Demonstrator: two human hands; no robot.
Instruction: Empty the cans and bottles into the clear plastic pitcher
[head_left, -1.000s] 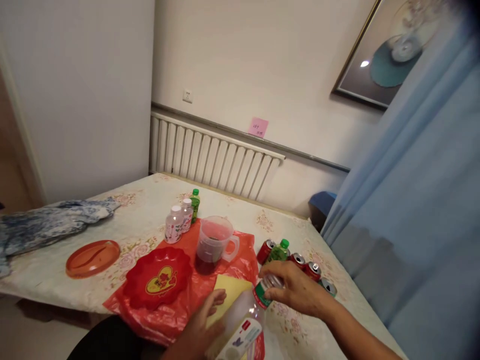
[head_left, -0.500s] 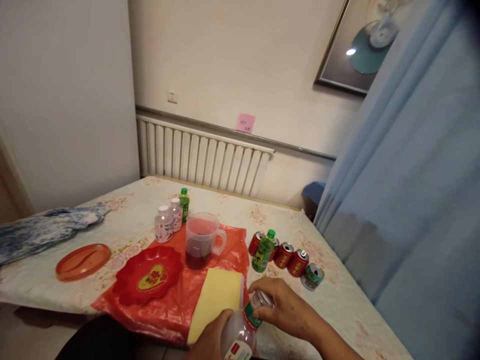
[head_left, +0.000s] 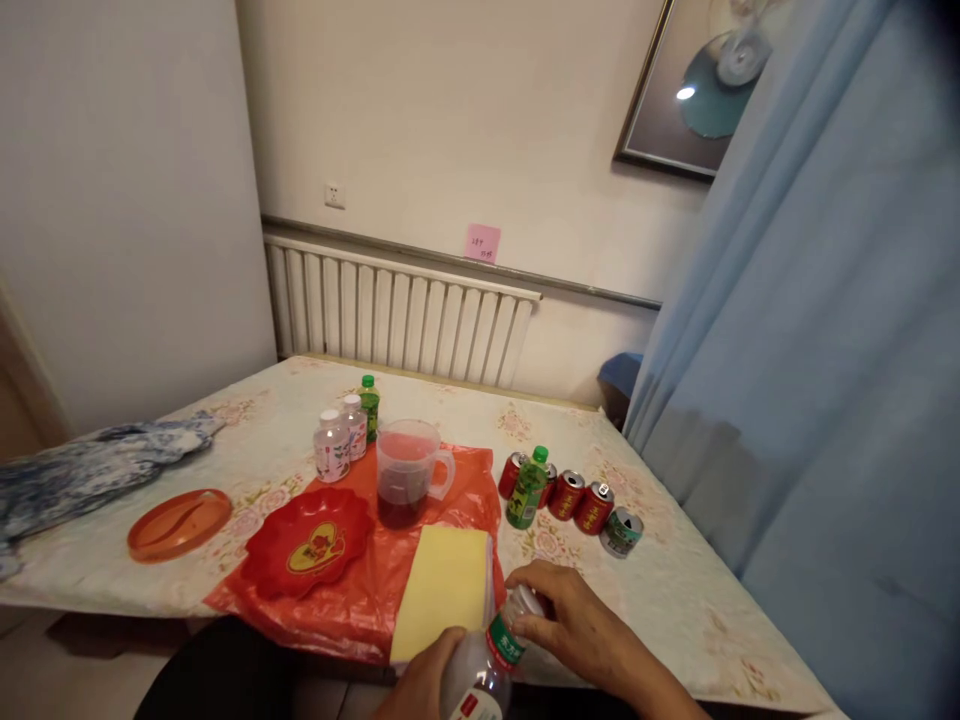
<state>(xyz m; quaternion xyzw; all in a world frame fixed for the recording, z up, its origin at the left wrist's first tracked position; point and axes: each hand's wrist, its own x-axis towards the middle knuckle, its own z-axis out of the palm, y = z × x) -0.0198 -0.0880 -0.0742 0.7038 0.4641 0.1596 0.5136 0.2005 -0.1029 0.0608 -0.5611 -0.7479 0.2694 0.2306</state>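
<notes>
A clear plastic bottle with a green and red neck label is tilted at the near edge of the table. My left hand is wrapped round its body, partly cut off by the frame's bottom. At the top, my right hand grips the bottle's cap, thumb and fingers closed on it. Just beyond the bottle lies a yellow pad on a red plastic sheet. A clear measuring jug with dark liquid stands behind the pad, and a red scalloped plate lies to its left.
Two white-capped bottles and a green-capped bottle stand at the back left. On the right are another green-capped bottle, several red cans and a green can. An orange lid and patterned cloth lie left.
The view has shifted slightly, so the table things appear a little displaced. Both hands stay on the bottle, the right one still at its cap.
</notes>
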